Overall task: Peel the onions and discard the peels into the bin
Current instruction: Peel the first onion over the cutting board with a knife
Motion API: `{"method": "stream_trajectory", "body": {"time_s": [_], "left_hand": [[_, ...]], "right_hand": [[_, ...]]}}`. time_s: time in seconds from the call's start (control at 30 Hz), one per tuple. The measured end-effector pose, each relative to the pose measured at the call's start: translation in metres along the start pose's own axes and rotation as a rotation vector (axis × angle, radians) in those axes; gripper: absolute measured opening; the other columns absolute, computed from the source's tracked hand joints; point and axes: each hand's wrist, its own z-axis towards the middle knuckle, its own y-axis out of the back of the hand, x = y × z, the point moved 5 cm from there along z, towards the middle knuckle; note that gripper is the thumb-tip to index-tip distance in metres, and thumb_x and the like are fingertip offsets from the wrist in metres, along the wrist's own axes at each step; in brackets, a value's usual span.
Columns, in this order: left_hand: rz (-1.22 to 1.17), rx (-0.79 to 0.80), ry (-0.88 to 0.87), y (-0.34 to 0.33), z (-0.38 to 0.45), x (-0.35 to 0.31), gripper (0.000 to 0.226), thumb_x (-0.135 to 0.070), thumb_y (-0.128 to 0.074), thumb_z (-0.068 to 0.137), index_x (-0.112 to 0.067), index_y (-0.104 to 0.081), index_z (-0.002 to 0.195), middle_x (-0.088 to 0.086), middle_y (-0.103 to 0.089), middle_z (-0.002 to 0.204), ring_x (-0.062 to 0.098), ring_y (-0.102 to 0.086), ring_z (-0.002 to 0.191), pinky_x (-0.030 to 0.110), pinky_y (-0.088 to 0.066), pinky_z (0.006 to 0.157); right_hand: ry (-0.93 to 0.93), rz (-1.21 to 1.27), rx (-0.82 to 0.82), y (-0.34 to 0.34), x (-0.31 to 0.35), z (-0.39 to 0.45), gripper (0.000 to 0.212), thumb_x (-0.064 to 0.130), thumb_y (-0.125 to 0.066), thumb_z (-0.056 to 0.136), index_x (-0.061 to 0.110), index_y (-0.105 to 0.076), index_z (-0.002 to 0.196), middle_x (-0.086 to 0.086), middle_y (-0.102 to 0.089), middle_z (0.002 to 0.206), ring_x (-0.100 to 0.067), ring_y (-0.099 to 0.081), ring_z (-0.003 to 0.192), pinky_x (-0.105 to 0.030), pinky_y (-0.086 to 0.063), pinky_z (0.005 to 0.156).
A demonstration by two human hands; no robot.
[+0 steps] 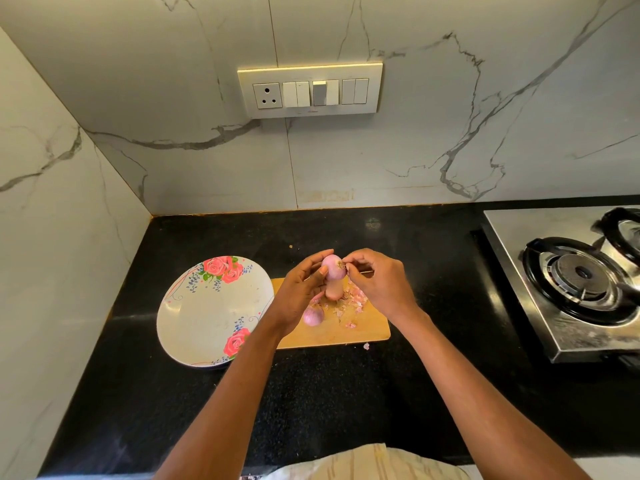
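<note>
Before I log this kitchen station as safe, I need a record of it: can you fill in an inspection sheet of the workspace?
Surface: black counter, a wooden cutting board on it.
Job's things: one onion held above the board; a second onion lying on the board; no bin in view.
Clutter: peel scraps scattered on the board, one scrap on the counter; a flowered plate left of the board.
Hands: left hand holds the raised onion; right hand pinches at its tip.
Cables: nothing seen.
Surroundings: marble-look wall, switch panel with a socket, gas stove at the right.
</note>
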Motion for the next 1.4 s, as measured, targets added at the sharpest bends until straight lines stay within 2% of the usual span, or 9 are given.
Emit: {"method": "stream_trajectory", "body": {"time_s": [0.17, 0.33, 0.47, 0.6, 0.83, 0.93, 1.07, 1.2, 1.4], "left_hand": [[-0.029, -0.017, 0.014, 0.002, 0.001, 0.000, 0.035, -0.035, -0.054, 0.102, -0.038, -0.055, 0.138, -0.007, -0.060, 0.139, 0.017, -0.059, 0.127, 0.043, -0.049, 0.109], [-0.047, 0.007, 0.006, 0.000, -0.001, -0.007, 0.045, -0.046, -0.057, 0.092, -0.038, -0.056, 0.136, -0.006, -0.060, 0.138, 0.019, -0.059, 0.127, 0.041, -0.050, 0.108], [-0.055, 0.013, 0.009, -0.003, 0.001, -0.005, 0.035, -0.030, -0.053, 0.104, -0.035, -0.055, 0.138, -0.008, -0.061, 0.137, 0.016, -0.060, 0.124, 0.035, -0.051, 0.106], [0.002, -0.003, 0.007, -0.005, 0.004, 0.001, 0.040, -0.031, -0.060, 0.101, -0.033, -0.055, 0.141, -0.009, -0.062, 0.136, 0.013, -0.061, 0.122, 0.036, -0.051, 0.107], [0.033, 0.004, -0.018, -0.006, 0.004, 0.000, 0.039, -0.029, -0.059, 0.101, -0.034, -0.056, 0.140, -0.008, -0.060, 0.137, 0.014, -0.058, 0.123, 0.034, -0.049, 0.105], [0.007, -0.017, 0.005, -0.001, 0.002, 0.005, 0.040, -0.032, -0.060, 0.100, -0.036, -0.054, 0.140, -0.008, -0.059, 0.137, 0.015, -0.059, 0.123, 0.033, -0.050, 0.104], [-0.112, -0.035, 0.041, -0.002, -0.002, 0.007, 0.036, -0.029, -0.059, 0.100, -0.030, -0.053, 0.136, -0.004, -0.061, 0.133, 0.016, -0.064, 0.118, 0.029, -0.056, 0.096], [-0.175, -0.062, 0.065, -0.005, -0.004, 0.007, 0.035, -0.028, -0.063, 0.099, -0.024, -0.056, 0.133, -0.005, -0.068, 0.122, 0.009, -0.070, 0.106, 0.020, -0.057, 0.080], [-0.065, -0.087, 0.034, -0.001, -0.003, 0.009, 0.055, -0.052, -0.065, 0.086, -0.030, -0.053, 0.135, -0.009, -0.064, 0.130, 0.011, -0.064, 0.117, 0.034, -0.053, 0.103]], "right_hand": [[-0.069, 0.105, 0.045, -0.001, -0.002, 0.000, 0.017, 0.026, -0.067, 0.098, 0.024, -0.074, 0.113, 0.019, -0.068, 0.104, 0.012, -0.061, 0.099, -0.004, -0.046, 0.080], [-0.070, 0.188, 0.030, -0.002, -0.005, 0.000, 0.017, 0.025, -0.075, 0.091, 0.022, -0.077, 0.107, 0.011, -0.072, 0.102, 0.000, -0.065, 0.098, -0.011, -0.051, 0.079], [-0.031, 0.112, -0.042, -0.002, -0.007, 0.000, 0.009, 0.023, -0.076, 0.090, 0.019, -0.076, 0.099, 0.015, -0.069, 0.092, 0.001, -0.064, 0.092, -0.008, -0.048, 0.074], [0.091, -0.055, -0.098, -0.002, 0.002, -0.004, 0.007, 0.020, -0.072, 0.094, 0.016, -0.072, 0.100, 0.010, -0.066, 0.095, 0.007, -0.058, 0.084, -0.004, -0.044, 0.074], [-0.014, -0.104, -0.195, -0.006, -0.006, -0.007, 0.006, 0.016, -0.057, 0.102, 0.016, -0.063, 0.101, 0.007, -0.059, 0.098, -0.012, -0.057, 0.087, -0.031, -0.050, 0.075], [-0.143, -0.091, -0.117, -0.005, -0.022, -0.002, 0.010, 0.022, -0.051, 0.106, 0.017, -0.060, 0.104, 0.009, -0.056, 0.098, -0.011, -0.056, 0.090, -0.035, -0.051, 0.077], [-0.141, -0.032, -0.026, -0.009, -0.024, -0.008, 0.023, 0.032, -0.046, 0.108, 0.023, -0.061, 0.092, 0.007, -0.061, 0.092, -0.006, -0.058, 0.084, -0.026, -0.045, 0.072], [-0.064, 0.063, 0.017, -0.014, -0.008, -0.014, 0.013, 0.029, -0.064, 0.100, 0.026, -0.068, 0.111, 0.013, -0.065, 0.104, 0.007, -0.059, 0.096, -0.006, -0.044, 0.077], [0.019, 0.045, -0.079, -0.013, -0.005, -0.014, 0.012, 0.019, -0.076, 0.091, 0.020, -0.075, 0.103, 0.010, -0.069, 0.098, 0.009, -0.060, 0.094, -0.005, -0.046, 0.075]]}}
